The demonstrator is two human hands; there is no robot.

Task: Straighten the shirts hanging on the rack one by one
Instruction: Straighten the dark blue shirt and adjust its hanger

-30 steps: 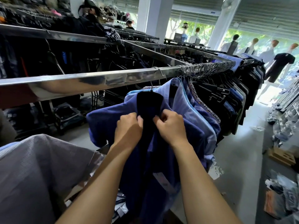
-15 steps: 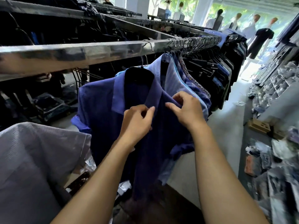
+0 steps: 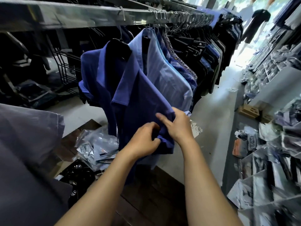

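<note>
A dark blue shirt hangs on a black hanger from the metal rail, first in a long row. My left hand pinches the shirt's front edge low down, near the sleeve cuff. Just to its right, my right hand grips the same fold of blue cloth, forefinger stretched along it. Behind hangs a light blue shirt, then several darker shirts.
A grey shirt fills the lower left. Plastic-wrapped garments lie on the floor and on a dark wooden platform below the rail. Shelves of packaged goods line the right. The concrete aisle runs between, with a cardboard box.
Both hands have slid from the collar at the hanger down the shirt's front to its lower edge. The view has tipped downward.
</note>
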